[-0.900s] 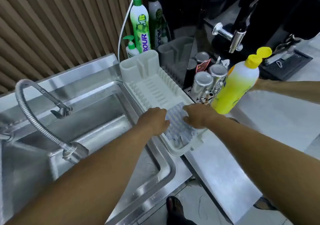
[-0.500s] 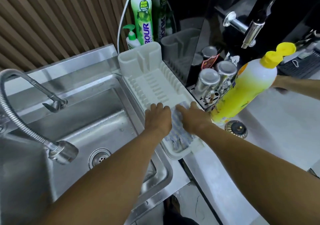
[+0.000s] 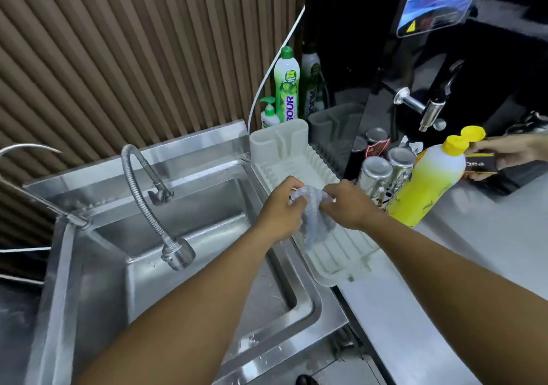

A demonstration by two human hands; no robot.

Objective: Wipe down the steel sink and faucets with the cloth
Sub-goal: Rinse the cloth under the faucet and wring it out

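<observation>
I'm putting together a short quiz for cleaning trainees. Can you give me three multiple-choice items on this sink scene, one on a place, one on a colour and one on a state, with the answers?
1. Where is the cloth?
A) down in the sink basin
B) above the dish rack
C) draped over the tap

2. What colour is the cap of the big bottle to the right of the rack?
A) yellow
B) red
C) blue

3. How is the cloth held?
A) by both hands
B) by one hand only
C) by no hand

Answers:
1 B: the cloth hangs over the near end of the white rack, beside the sink.
2 A: the flip cap is yellow, like the lower part of the bottle.
3 A: the left hand and the right hand each grip part of it.
</observation>
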